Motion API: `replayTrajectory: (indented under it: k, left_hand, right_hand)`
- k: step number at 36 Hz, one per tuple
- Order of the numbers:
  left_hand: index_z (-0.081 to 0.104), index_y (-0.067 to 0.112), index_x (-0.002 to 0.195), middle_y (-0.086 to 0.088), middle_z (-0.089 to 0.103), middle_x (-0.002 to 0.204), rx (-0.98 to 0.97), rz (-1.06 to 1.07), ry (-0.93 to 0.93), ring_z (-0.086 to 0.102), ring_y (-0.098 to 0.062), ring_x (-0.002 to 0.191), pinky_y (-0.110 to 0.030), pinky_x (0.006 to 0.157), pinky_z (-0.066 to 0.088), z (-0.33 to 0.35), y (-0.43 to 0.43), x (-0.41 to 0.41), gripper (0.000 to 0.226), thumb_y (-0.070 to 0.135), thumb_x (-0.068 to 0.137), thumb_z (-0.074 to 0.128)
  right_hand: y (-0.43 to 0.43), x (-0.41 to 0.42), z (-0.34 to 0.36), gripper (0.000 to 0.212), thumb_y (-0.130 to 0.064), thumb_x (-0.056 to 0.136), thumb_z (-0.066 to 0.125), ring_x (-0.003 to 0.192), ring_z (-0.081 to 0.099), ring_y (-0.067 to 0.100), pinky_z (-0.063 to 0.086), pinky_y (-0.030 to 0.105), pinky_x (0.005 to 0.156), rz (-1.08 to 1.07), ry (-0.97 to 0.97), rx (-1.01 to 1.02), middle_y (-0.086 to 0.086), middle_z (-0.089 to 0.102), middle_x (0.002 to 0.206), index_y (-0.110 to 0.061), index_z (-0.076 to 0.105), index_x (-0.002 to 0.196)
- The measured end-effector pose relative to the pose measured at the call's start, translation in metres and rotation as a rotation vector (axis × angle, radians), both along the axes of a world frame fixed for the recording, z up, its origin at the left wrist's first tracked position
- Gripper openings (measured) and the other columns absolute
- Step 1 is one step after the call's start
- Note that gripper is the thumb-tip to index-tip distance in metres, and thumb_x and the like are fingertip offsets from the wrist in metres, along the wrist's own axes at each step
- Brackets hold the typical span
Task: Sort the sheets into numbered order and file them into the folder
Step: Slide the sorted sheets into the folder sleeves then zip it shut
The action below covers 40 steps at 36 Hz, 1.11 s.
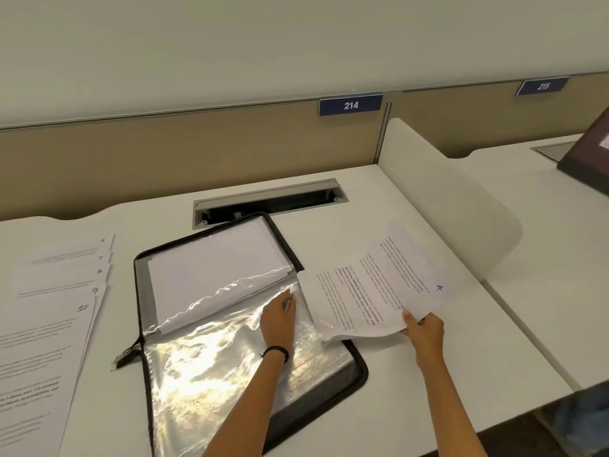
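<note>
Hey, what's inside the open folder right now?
The folder shows clear sleeves. The upper sleeve holds white paper; no number shows on it. Glare hides whether the lower sleeve under the left hand holds anything. Sheet 4, in the right hand, is outside.

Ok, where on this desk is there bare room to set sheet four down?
Widest bare patch: desk right of the folder, out to the desk's edge, nearer you than sheet 4 in your right hand. Another lies between the cable slot and the side divider. The left is crowded with fanned sheets; the folder fills the middle.
</note>
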<state>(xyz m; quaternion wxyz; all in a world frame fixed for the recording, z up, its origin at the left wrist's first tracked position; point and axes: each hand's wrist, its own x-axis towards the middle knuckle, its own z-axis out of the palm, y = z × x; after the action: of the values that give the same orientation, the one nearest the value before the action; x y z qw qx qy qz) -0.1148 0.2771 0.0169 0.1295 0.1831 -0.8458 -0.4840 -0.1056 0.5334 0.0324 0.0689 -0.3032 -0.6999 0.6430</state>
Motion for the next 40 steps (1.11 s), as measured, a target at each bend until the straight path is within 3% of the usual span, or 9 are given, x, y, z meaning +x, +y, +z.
replayTrajectory:
  k: [8, 16, 21, 25, 28, 30, 34, 37, 40]
  left_hand:
    - [0.069, 0.019, 0.091, 0.019, 0.059, 0.073, 0.082, 0.052, 0.066, 0.054, 0.006, 0.070, -0.002, 0.063, 0.040, 0.008, 0.000, 0.000, 0.010, 0.015, 0.092, 0.060]
    - [0.063, 0.016, 0.089, 0.015, 0.060, 0.077, 0.154, 0.044, 0.114, 0.057, -0.002, 0.074, -0.010, 0.066, 0.040, 0.010, 0.001, -0.001, 0.009, 0.013, 0.094, 0.056]
    - [0.054, 0.014, 0.127, 0.009, 0.058, 0.117, 0.094, -0.088, 0.048, 0.054, -0.006, 0.107, 0.000, 0.082, 0.038, 0.010, 0.003, 0.006, 0.028, 0.015, 0.099, 0.048]
    - [0.043, 0.025, 0.141, 0.012, 0.036, 0.146, -0.063, -0.285, 0.011, 0.033, -0.002, 0.132, -0.008, 0.104, 0.023, 0.006, 0.003, 0.011, 0.040, 0.016, 0.101, 0.040]
    - [0.053, 0.024, 0.131, 0.010, 0.048, 0.138, 0.015, -0.374, -0.079, 0.046, -0.007, 0.126, -0.004, 0.092, 0.035, 0.020, 0.007, 0.013, 0.036, 0.012, 0.099, 0.044]
    - [0.056, 0.030, 0.118, 0.018, 0.060, 0.114, 0.180, -0.350, -0.044, 0.061, 0.005, 0.098, -0.003, 0.071, 0.044, 0.031, 0.013, 0.017, 0.029, 0.012, 0.095, 0.051]
    - [0.047, 0.034, 0.124, 0.026, 0.055, 0.110, 0.362, -0.330, -0.041, 0.056, 0.023, 0.084, -0.002, 0.065, 0.044, 0.026, 0.014, 0.020, 0.039, 0.012, 0.092, 0.056]
    - [0.044, 0.031, 0.140, 0.016, 0.051, 0.136, 0.361, -0.292, -0.095, 0.059, 0.003, 0.107, -0.010, 0.072, 0.050, 0.023, 0.010, 0.019, 0.054, 0.023, 0.089, 0.061]
    - [0.038, 0.024, 0.144, 0.017, 0.042, 0.135, 0.374, -0.255, -0.143, 0.049, 0.001, 0.109, 0.001, 0.066, 0.042, 0.026, 0.008, 0.019, 0.054, 0.024, 0.093, 0.056]
  right_hand:
    - [0.002, -0.004, 0.006, 0.022, -0.002, 0.087, 0.063, 0.089, 0.062, 0.034, 0.055, 0.043, 0.081, 0.056, -0.021, 0.054, 0.019, 0.065, 0.103, 0.010, 0.060, 0.105]
    - [-0.004, -0.002, 0.010, 0.030, -0.004, 0.088, 0.062, 0.089, 0.062, 0.032, 0.056, 0.043, 0.079, 0.126, 0.000, 0.148, 0.018, 0.065, 0.107, 0.008, 0.059, 0.115]
    - [-0.010, -0.001, 0.005, 0.034, -0.007, 0.089, 0.063, 0.089, 0.061, 0.029, 0.055, 0.042, 0.080, 0.184, -0.011, 0.188, 0.018, 0.065, 0.110, 0.007, 0.057, 0.120]
    - [-0.010, -0.001, -0.001, 0.038, -0.006, 0.088, 0.063, 0.093, 0.060, 0.028, 0.054, 0.041, 0.085, 0.216, -0.033, 0.162, 0.017, 0.064, 0.113, 0.006, 0.055, 0.123]
    - [-0.009, 0.000, -0.004, 0.035, -0.005, 0.087, 0.064, 0.092, 0.059, 0.028, 0.050, 0.035, 0.085, 0.231, -0.051, 0.149, 0.020, 0.064, 0.114, 0.007, 0.057, 0.119]
    - [-0.008, 0.001, -0.006, 0.037, -0.004, 0.087, 0.063, 0.098, 0.059, 0.029, 0.049, 0.035, 0.087, 0.229, -0.040, 0.135, 0.020, 0.063, 0.117, 0.005, 0.055, 0.122]
    - [-0.010, 0.000, -0.008, 0.063, -0.003, 0.086, 0.065, 0.120, 0.050, 0.028, 0.042, 0.041, 0.102, 0.177, 0.033, 0.084, 0.011, 0.053, 0.133, -0.009, 0.036, 0.142]
    - [-0.015, -0.004, -0.010, 0.088, -0.001, 0.084, 0.067, 0.128, 0.043, 0.028, 0.036, 0.040, 0.107, 0.058, 0.059, 0.102, 0.010, 0.040, 0.144, -0.016, 0.010, 0.150]
    - [-0.023, -0.008, -0.010, 0.102, 0.003, 0.081, 0.068, 0.134, 0.033, 0.032, 0.033, 0.046, 0.109, -0.074, 0.037, 0.192, 0.017, 0.027, 0.150, -0.014, -0.005, 0.150]
